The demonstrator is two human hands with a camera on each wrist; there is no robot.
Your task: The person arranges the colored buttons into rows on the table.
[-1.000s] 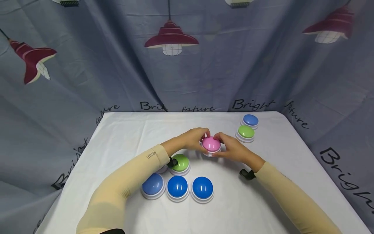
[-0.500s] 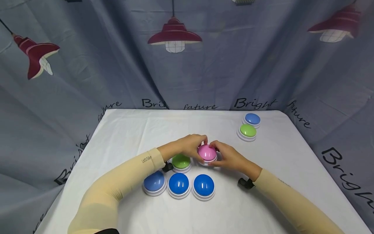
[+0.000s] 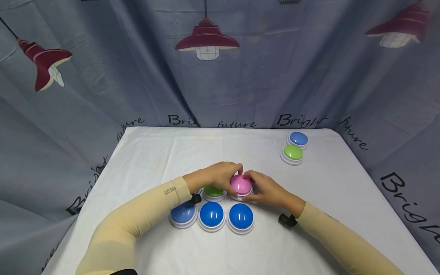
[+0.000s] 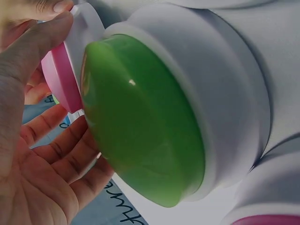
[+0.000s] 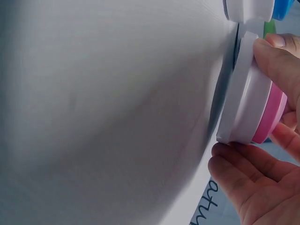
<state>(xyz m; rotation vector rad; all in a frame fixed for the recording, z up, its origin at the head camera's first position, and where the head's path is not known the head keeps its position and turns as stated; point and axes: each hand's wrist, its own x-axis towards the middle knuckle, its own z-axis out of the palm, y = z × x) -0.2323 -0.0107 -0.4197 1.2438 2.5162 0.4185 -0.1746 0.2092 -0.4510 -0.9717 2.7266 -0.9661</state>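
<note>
A pink-domed push button (image 3: pixel 241 184) on a white round base is held from both sides between my hands. My left hand (image 3: pixel 221 175) grips its left side, thumb at the near side and fingers at the far side. On its right side my right hand (image 3: pixel 267 189) grips the white base, the thumb at the near edge, as the right wrist view shows. A dark shadow strip separates that base from the cloth. Just left of it stands a green button (image 3: pixel 213 192), partly behind my left hand and large in the left wrist view.
In the front row are a left blue button (image 3: pixel 183 213), a middle blue button (image 3: pixel 211 214) and a right blue button (image 3: pixel 241 216). Another pink dome (image 4: pixel 267 220) peeks into the left wrist view. Far right stand a green button (image 3: pixel 293 152) and a blue one (image 3: pixel 298 138).
Both hands have brought the pink button nearer and slightly left, from behind the row to beside the green button. The view has also shifted slightly.
</note>
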